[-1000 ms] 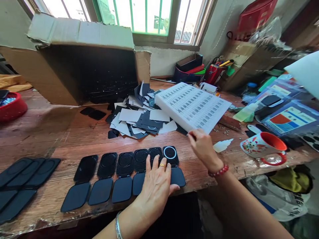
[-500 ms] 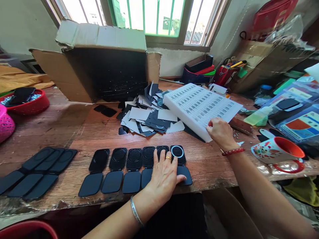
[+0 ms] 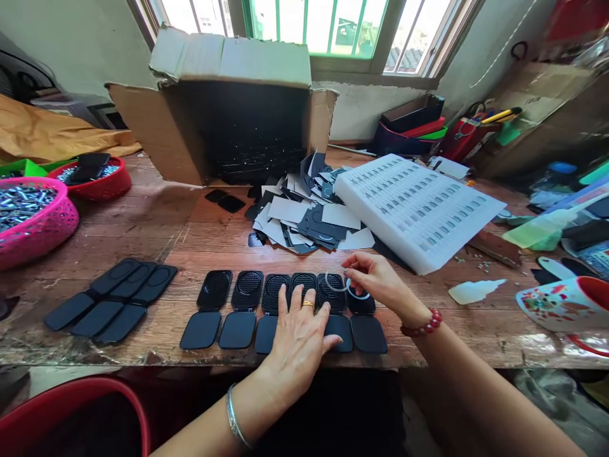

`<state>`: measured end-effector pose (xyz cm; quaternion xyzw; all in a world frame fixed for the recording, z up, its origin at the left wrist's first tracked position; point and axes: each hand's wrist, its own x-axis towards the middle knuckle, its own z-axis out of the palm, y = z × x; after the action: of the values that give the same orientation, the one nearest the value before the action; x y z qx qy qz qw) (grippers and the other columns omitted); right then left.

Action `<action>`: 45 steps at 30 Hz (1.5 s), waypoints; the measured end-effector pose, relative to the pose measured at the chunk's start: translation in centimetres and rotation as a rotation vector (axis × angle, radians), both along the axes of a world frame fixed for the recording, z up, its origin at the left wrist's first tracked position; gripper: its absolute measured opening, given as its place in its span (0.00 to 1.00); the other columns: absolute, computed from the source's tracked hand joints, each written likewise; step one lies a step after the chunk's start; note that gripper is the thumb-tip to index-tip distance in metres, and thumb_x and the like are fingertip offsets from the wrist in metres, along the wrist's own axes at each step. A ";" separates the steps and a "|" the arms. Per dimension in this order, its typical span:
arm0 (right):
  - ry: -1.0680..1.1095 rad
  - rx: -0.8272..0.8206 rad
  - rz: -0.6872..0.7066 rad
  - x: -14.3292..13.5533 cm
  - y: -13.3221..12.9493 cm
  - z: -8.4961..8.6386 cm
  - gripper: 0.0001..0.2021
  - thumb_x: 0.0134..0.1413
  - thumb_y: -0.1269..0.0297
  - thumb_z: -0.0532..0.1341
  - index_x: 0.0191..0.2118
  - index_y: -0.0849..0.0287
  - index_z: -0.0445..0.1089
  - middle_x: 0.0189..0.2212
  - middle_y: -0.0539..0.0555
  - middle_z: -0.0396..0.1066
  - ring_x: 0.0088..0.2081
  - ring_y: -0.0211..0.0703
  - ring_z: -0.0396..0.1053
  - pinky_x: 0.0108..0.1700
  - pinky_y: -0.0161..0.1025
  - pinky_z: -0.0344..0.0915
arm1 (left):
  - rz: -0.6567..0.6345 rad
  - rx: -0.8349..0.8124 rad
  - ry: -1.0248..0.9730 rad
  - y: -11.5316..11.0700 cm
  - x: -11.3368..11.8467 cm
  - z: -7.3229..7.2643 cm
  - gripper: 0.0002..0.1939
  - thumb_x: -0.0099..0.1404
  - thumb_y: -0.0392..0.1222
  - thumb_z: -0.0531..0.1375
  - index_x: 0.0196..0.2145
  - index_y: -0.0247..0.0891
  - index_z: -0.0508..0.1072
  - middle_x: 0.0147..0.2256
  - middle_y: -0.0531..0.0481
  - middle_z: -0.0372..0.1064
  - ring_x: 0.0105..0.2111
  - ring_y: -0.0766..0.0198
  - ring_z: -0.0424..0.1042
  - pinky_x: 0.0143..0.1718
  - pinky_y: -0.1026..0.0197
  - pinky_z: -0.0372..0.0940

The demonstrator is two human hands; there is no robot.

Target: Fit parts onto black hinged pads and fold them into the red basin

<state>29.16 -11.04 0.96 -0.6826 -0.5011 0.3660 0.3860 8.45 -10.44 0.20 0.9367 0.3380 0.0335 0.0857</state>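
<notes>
Several black hinged pads lie unfolded in a row along the table's front, each with a ridged upper half (image 3: 248,290) and a smooth lower half (image 3: 238,330). My left hand (image 3: 299,327) rests flat with spread fingers over the middle of this row. Between thumb and fingers, my right hand (image 3: 373,279) pinches a thin white ring (image 3: 337,289) above the second pad from the right. Another ring (image 3: 359,294) sits on the rightmost pad, partly hidden by the right hand. A white foam block (image 3: 404,222) with rows of slits stands behind.
More black pads (image 3: 117,292) lie unfolded at left. Behind them are a pink basket of screws (image 3: 38,238) and a red bowl (image 3: 114,184). Paper scraps (image 3: 304,216) pile before a cardboard box (image 3: 147,136). At right are a white nozzle bottle (image 3: 476,291) and a mug (image 3: 547,308).
My right hand has moved from the foam block's near edge leftward to the row, with a white ring in its fingers. My left hand has shifted slightly left along the pads.
</notes>
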 end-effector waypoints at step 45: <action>-0.493 0.127 -0.024 -0.1 0.9 4.1 0.07 0.58 0.65 0.53 0.29 0.55 0.65 0.21 0.51 0.66 0.24 0.42 0.63 0.28 0.38 0.58 | 0.129 0.057 -0.041 1.2 -4.9 -0.3 0.22 0.63 0.53 0.64 0.54 0.47 0.75 0.54 0.39 0.68 0.60 0.42 0.61 0.62 0.34 0.51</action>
<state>29.07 -10.19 5.03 -0.7315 -0.5940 0.1516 0.2985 3.55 -9.23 -0.07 0.9141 0.3946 0.0679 0.0638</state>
